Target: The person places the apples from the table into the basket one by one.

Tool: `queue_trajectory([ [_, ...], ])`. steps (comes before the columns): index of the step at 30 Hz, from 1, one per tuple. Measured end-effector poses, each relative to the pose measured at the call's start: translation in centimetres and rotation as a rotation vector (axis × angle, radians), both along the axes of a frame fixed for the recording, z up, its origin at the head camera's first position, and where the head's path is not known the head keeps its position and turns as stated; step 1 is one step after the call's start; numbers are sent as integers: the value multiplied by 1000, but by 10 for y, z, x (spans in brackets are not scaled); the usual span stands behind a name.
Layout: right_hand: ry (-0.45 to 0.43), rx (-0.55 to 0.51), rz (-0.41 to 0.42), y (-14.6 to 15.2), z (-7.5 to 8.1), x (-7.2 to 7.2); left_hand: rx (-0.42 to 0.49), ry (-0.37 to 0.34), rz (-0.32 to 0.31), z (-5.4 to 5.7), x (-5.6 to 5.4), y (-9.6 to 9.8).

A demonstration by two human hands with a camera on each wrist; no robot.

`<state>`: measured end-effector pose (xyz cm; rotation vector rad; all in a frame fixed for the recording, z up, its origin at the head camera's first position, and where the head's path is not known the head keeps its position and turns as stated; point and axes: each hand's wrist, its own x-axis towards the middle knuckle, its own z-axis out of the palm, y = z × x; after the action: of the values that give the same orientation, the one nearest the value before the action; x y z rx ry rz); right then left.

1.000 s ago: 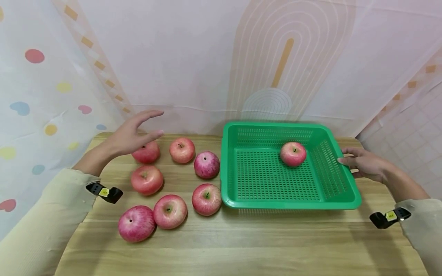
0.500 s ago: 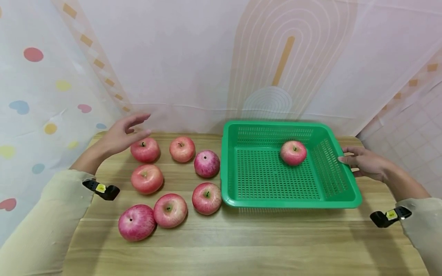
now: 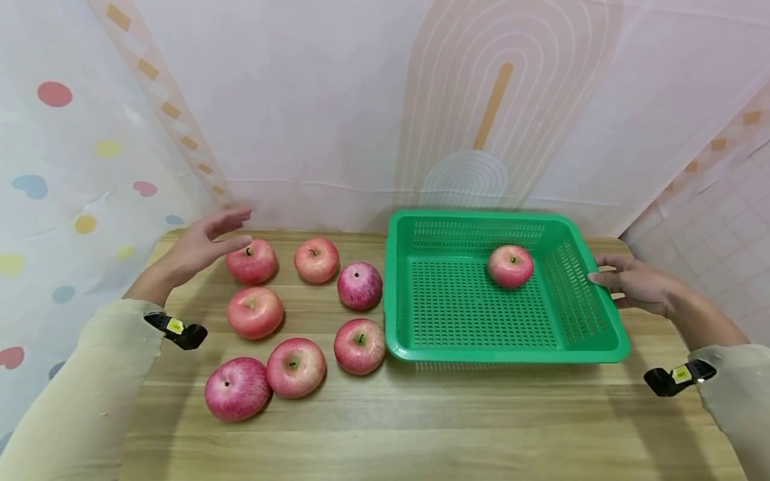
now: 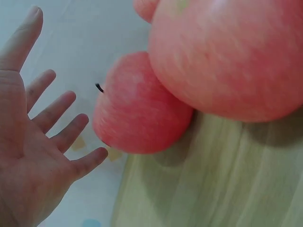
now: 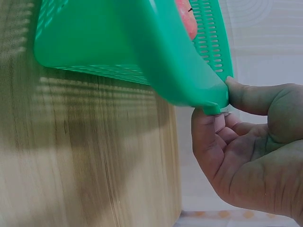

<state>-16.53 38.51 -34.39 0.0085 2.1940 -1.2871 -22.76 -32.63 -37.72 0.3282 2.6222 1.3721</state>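
Forearms come in from the two lower corners of the head view, the left sleeve (image 3: 90, 381) slanting up from the lower left, the right sleeve (image 3: 736, 387) from the lower right. The left hand (image 3: 198, 247) hangs at the left of the frame, just beside a stemmed apple (image 3: 260, 264). In the left wrist view its palm faces the camera, the thumb (image 4: 21, 42) points up at the upper left, and the fingers (image 4: 72, 131) fan wide, with a gap between them and the fruit. At the right of the head view, the right hand (image 3: 640, 284) pinches the edge of a green basket (image 3: 505, 356); the right wrist view shows its thumb against the rim and its fingers curled under the lip. The basket sits right of centre on the wooden table (image 3: 433, 434), a red apple (image 3: 510, 267) inside toward its upper right corner. Left of the basket, a purplish apple (image 3: 359, 286) lies near its wall, and a pink apple (image 3: 255, 312) lies below the stemmed one.
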Motion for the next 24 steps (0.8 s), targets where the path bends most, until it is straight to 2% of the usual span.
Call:
queue_trajectory([
  [7, 5, 1, 6, 1, -1, 0, 64, -48, -7, -12, 0, -4],
  [11, 3, -3, 8, 1, -1, -1, 66, -56, -26, -21, -2, -5],
  [18, 1, -1, 4, 1, -1, -1, -3, -38, -73, -33, -6, -6],
  [24, -1, -9, 1, 1, -1, -1, -74, -66, -59, -35, -7, -2],
])
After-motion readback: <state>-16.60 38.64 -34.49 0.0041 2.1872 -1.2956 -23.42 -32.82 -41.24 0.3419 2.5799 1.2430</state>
